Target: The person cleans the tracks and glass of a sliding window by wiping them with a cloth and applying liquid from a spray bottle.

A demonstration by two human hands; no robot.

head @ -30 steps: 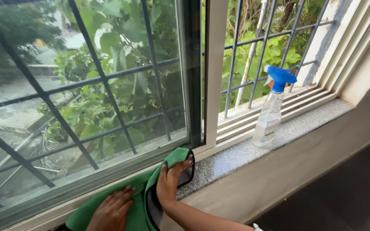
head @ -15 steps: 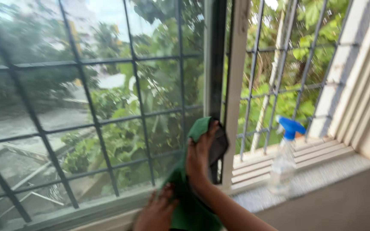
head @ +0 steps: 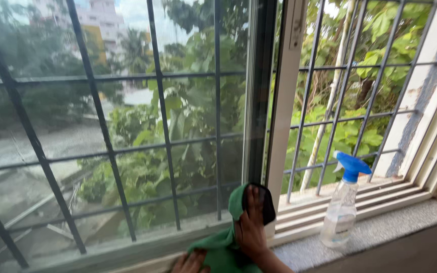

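My right hand presses a green cloth with a dark inner side against the lower right corner of the sliding glass pane, beside the white window frame. Only the fingers of my left hand show at the bottom edge, resting on the lower end of the same cloth. To the right, a clear spray bottle with a blue trigger head stands upright on the speckled stone sill, apart from both hands.
Dark metal bars run behind the glass and across the open right half of the window. White sliding tracks lie behind the bottle. Trees and a building are outside.
My right hand carried the cloth from the sill up onto the glass and now sits a little lower by the frame. The view tilted upward. The bottle stayed put.
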